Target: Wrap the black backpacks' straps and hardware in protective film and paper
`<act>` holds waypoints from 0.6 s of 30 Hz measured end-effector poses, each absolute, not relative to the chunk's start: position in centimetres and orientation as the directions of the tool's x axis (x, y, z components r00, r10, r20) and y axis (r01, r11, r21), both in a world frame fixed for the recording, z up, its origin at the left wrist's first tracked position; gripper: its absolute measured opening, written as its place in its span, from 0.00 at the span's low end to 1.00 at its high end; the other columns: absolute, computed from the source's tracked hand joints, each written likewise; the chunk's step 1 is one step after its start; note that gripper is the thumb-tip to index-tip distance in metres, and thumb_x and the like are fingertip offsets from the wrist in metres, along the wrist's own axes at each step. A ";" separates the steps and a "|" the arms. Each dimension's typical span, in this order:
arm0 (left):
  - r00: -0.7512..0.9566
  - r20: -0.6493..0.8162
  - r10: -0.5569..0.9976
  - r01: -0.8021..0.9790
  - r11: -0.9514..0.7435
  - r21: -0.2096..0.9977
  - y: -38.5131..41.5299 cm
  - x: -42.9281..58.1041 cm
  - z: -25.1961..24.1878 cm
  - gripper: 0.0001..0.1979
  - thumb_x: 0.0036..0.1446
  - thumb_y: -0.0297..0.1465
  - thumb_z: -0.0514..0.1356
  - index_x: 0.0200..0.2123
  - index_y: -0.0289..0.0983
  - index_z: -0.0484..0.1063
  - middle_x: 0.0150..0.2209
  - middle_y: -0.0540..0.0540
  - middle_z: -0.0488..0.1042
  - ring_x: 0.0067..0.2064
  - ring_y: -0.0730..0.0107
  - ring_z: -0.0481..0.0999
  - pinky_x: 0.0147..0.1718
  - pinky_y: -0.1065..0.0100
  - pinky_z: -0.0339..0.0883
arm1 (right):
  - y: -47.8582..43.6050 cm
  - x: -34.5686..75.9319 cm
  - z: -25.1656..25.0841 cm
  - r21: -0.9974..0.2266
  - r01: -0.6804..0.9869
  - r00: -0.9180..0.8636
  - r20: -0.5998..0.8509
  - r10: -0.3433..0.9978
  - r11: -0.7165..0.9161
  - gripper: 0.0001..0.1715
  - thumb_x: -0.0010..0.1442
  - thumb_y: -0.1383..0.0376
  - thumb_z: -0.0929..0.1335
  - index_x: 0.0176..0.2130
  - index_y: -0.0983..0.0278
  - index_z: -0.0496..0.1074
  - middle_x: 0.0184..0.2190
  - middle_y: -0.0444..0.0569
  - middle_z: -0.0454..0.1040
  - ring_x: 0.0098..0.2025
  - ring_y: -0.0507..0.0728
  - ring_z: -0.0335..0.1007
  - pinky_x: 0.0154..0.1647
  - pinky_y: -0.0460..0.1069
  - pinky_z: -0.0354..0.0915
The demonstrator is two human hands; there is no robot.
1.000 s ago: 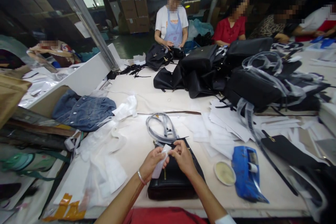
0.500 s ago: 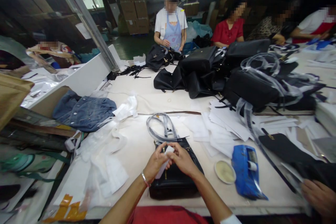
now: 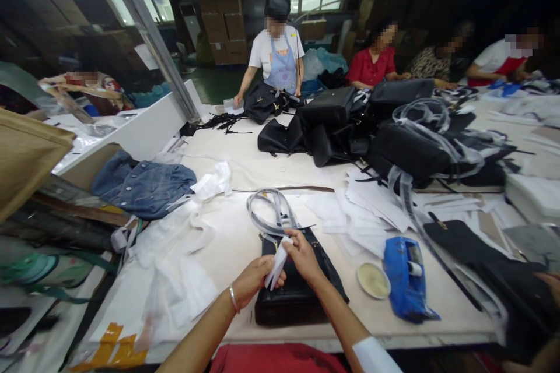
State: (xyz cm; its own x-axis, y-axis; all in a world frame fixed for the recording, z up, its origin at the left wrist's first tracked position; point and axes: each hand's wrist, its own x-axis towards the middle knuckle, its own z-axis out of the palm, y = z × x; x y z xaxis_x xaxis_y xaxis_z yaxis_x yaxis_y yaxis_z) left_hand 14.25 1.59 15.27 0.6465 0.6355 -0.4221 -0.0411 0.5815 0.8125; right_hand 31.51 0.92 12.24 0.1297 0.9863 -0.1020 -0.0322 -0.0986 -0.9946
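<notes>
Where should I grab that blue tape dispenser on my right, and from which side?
Probably around the middle of the blue tape dispenser, with the right hand coming from above and its right. Its long body runs away from you, so a hand could close across the shorter width. The round dish sits close to its left side, leaving more finger room on the right.

A white strip [image 3: 277, 263] is held by the left hand [image 3: 257, 277] and right hand [image 3: 303, 255] over a black bag [image 3: 301, 305]; a tape dispenser [image 3: 403, 285] is placed to the right.
</notes>
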 end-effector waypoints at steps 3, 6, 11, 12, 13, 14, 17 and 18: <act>0.626 -0.433 0.648 -0.079 0.605 0.792 1.5 14.3 14.8 0.21 0.56 0.45 0.54 0.40 0.32 0.69 0.33 0.40 0.75 0.31 0.68 0.74 0.33 0.66 0.66 | -1.0 30.0 11.4 -0.972 -0.189 0.161 -0.171 0.972 -0.140 0.27 0.57 0.55 0.64 0.54 0.62 0.58 0.37 0.49 0.71 0.38 0.57 0.69 0.36 0.50 0.66; 0.612 -0.440 0.657 -0.094 0.613 0.785 1.4 14.4 14.5 0.21 0.55 0.46 0.55 0.38 0.32 0.69 0.31 0.42 0.74 0.31 0.67 0.73 0.34 0.64 0.66 | -2.8 28.5 10.8 -0.975 -0.164 0.174 -0.181 0.968 -0.153 0.24 0.56 0.56 0.65 0.50 0.62 0.62 0.42 0.51 0.72 0.40 0.58 0.70 0.40 0.52 0.67; 0.555 -0.462 0.692 -0.136 0.623 0.770 1.4 14.4 14.9 0.20 0.50 0.46 0.60 0.33 0.33 0.71 0.27 0.46 0.72 0.28 0.72 0.70 0.31 0.68 0.65 | -3.3 26.2 10.6 -0.974 0.009 0.263 -0.214 0.941 -0.224 0.17 0.59 0.57 0.61 0.47 0.60 0.64 0.34 0.49 0.73 0.33 0.58 0.71 0.31 0.51 0.68; 0.539 -0.467 0.701 -0.146 0.624 0.768 1.4 14.5 15.0 0.20 0.49 0.46 0.61 0.32 0.32 0.72 0.26 0.47 0.72 0.27 0.73 0.69 0.29 0.70 0.64 | -3.2 25.8 10.8 -0.974 0.069 0.293 -0.185 0.938 -0.214 0.16 0.59 0.58 0.61 0.46 0.60 0.64 0.36 0.49 0.73 0.35 0.59 0.71 0.34 0.52 0.68; 0.524 -0.471 0.709 -0.153 0.623 0.767 1.4 14.5 15.2 0.20 0.48 0.45 0.62 0.32 0.32 0.72 0.26 0.48 0.72 0.26 0.74 0.68 0.27 0.71 0.63 | -3.1 25.4 11.0 -0.970 0.139 0.326 -0.145 0.934 -0.199 0.15 0.60 0.60 0.60 0.46 0.60 0.64 0.38 0.50 0.73 0.38 0.59 0.71 0.37 0.53 0.68; 0.511 -0.474 0.717 -0.158 0.620 0.768 1.3 14.6 15.3 0.19 0.48 0.44 0.62 0.32 0.32 0.72 0.26 0.48 0.72 0.25 0.75 0.67 0.26 0.73 0.61 | -3.0 25.1 11.2 -0.959 0.215 0.358 -0.098 0.929 -0.183 0.14 0.60 0.61 0.60 0.46 0.60 0.64 0.40 0.51 0.72 0.41 0.59 0.70 0.40 0.54 0.67; 0.484 -0.496 0.721 -0.155 0.628 0.763 1.0 15.0 15.7 0.18 0.47 0.42 0.63 0.34 0.32 0.74 0.28 0.47 0.75 0.26 0.74 0.69 0.25 0.73 0.61 | -3.2 24.1 11.8 -0.882 0.450 0.407 0.062 0.911 -0.141 0.15 0.60 0.67 0.58 0.48 0.63 0.62 0.43 0.53 0.70 0.45 0.60 0.68 0.46 0.55 0.65; 0.473 -0.515 0.715 -0.150 0.641 0.753 1.0 15.1 15.8 0.18 0.46 0.41 0.64 0.35 0.32 0.74 0.29 0.46 0.76 0.28 0.72 0.71 0.26 0.72 0.63 | -3.3 23.8 11.8 -0.842 0.524 0.398 0.109 0.911 -0.128 0.17 0.60 0.68 0.58 0.49 0.64 0.61 0.44 0.54 0.69 0.46 0.60 0.67 0.46 0.55 0.65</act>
